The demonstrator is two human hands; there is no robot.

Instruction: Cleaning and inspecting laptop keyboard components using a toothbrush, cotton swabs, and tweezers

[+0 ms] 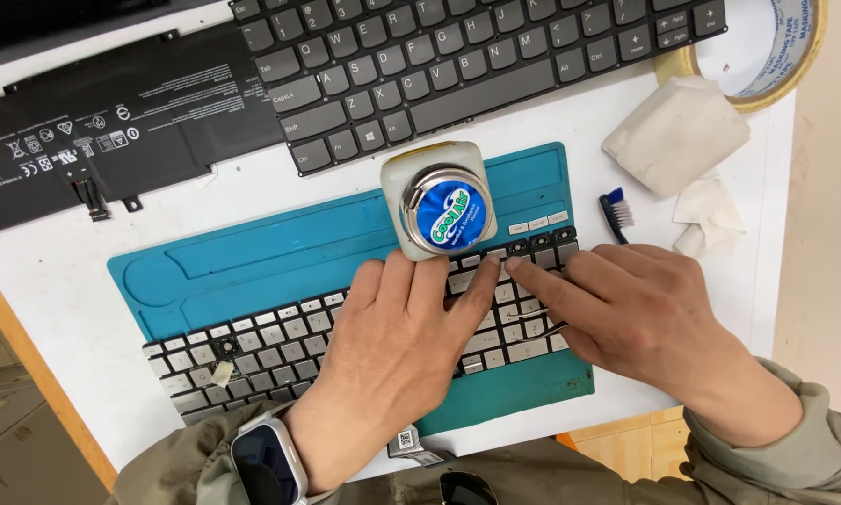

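Head view: grey keyboard (280, 351) long axis left-right, slightly tilted; left hand (397, 341), right hand (626, 309) pressing keys, grasping nothing.

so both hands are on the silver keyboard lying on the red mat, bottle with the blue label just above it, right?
Not quite: the mat is teal-blue, not red. The head view shows it. The rest holds: left hand and right hand both rest on the silver keyboard, with the blue-labelled bottle just above it.
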